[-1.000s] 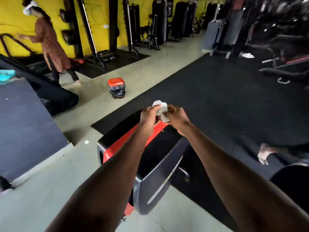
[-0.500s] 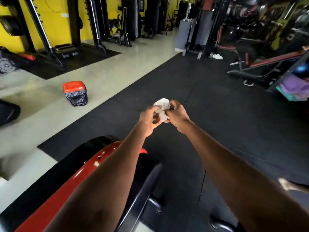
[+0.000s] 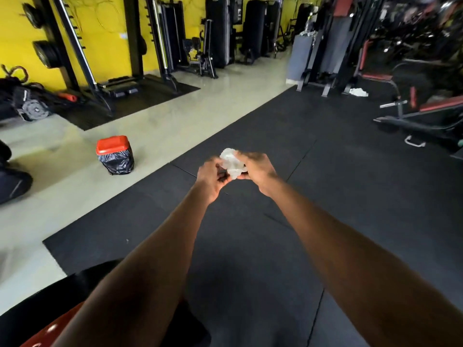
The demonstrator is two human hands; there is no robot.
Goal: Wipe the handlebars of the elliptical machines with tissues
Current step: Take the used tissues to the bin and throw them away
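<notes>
Head view: we bunch the tissue (image 3: 231,163), left hand (image 3: 211,177) and right hand (image 3: 255,169) pinching it; next likely needs a handlebar, none visible.

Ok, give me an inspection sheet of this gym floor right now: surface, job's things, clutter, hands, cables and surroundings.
Surface: black rubber matting beside pale smooth floor.
Job's things: crumpled white tissue held between both hands; no elliptical handlebar in view.
Clutter: red-lidded bin lined with a black bag on the pale floor; white cloth on the mat far right.
Hands: left hand and right hand both pinch the tissue, blurred.
Cables: nothing seen clearly.
Surroundings: yellow wall, weight racks, bench, red and black machine housing at lower left.
</notes>
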